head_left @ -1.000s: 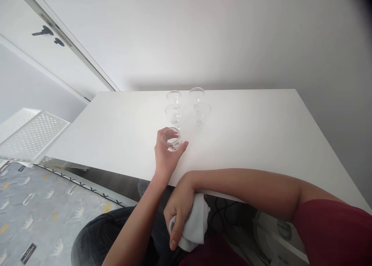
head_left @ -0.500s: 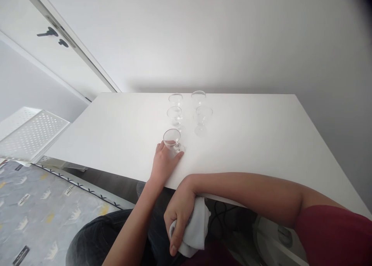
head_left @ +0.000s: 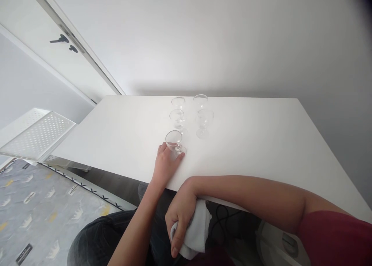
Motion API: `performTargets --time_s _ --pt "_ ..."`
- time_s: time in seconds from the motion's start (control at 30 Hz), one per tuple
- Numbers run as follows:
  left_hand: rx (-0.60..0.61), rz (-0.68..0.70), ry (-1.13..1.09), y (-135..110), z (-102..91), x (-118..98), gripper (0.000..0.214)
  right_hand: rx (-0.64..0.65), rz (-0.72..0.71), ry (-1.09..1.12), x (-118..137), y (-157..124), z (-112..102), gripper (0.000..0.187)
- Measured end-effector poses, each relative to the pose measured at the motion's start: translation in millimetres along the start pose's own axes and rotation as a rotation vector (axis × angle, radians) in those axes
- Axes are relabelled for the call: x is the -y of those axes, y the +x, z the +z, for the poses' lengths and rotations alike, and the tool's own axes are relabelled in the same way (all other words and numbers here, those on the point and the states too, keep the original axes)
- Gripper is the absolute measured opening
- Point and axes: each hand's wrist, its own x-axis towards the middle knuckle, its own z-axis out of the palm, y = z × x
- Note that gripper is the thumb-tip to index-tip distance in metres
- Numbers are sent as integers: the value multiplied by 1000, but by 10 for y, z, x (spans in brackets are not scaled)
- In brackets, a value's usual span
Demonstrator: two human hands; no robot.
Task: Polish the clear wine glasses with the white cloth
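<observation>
A clear stemmed glass (head_left: 173, 139) stands upright on the white table (head_left: 261, 149), nearest the front edge. My left hand (head_left: 166, 163) lies on the table behind it, its fingers closed around the glass's stem and foot. Below the table edge, over my lap, my right hand (head_left: 180, 215) is closed on a white cloth (head_left: 195, 231). Several more clear glasses stand in two rows behind the near one, among them one at the left (head_left: 176, 118) and one at the right (head_left: 205, 122).
A white perforated shelf (head_left: 35, 134) juts out at the left of the table. A white wall backs the table, with a door and dark handle (head_left: 62, 39) at the upper left. A patterned grey mat (head_left: 37, 204) covers the floor at the left.
My left hand has slid down from the bowl of the near glass to its stem and foot, and the glass now stands on the table. My right hand still holds the cloth.
</observation>
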Motion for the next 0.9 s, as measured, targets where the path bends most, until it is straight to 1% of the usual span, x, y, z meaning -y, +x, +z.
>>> performTargets --time_s 0.17,0.27,0.47,0.73,0.9 --pt "14 -7 0 -5 5 -12 29 -30 -19 64 32 -61 20 32" --pt "14 -10 0 -4 6 -13 30 -19 -32 111 53 -80 26 29" --pt "26 -21 -15 2 -1 -14 30 -49 43 130 60 -83 43 26" --pt "38 -26 -26 -16 -20 -4 31 -45 41 115 46 -67 22 27" --pt "36 -20 -40 -6 -5 -7 29 -57 29 31 12 -66 3 36"
